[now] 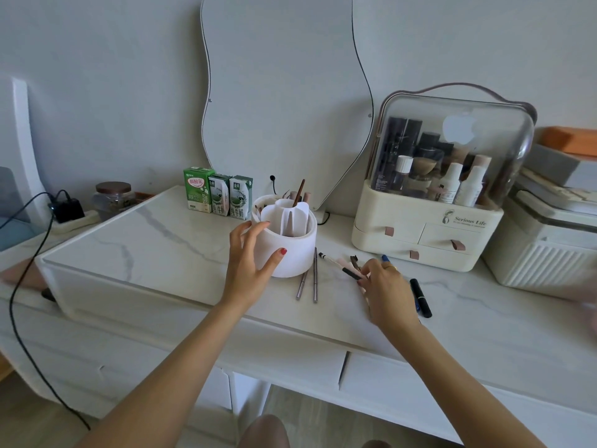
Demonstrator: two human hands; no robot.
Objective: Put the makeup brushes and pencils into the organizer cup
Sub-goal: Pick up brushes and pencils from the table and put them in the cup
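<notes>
The white round organizer cup with inner dividers stands mid-table and holds several brushes upright at its back. My left hand rests against the cup's left side, thumb on its front wall. Two thin grey pencils lie on the table just right of the cup. My right hand lies over a loose pile of brushes and pencils, fingertips pinching a black-ended one. A black pen and a blue-tipped pencil lie beside that hand.
A cream cosmetics case with a clear dome stands at the back right, a white ribbed box beside it. Three milk cartons and a wavy mirror sit behind the cup. A black cable hangs at left.
</notes>
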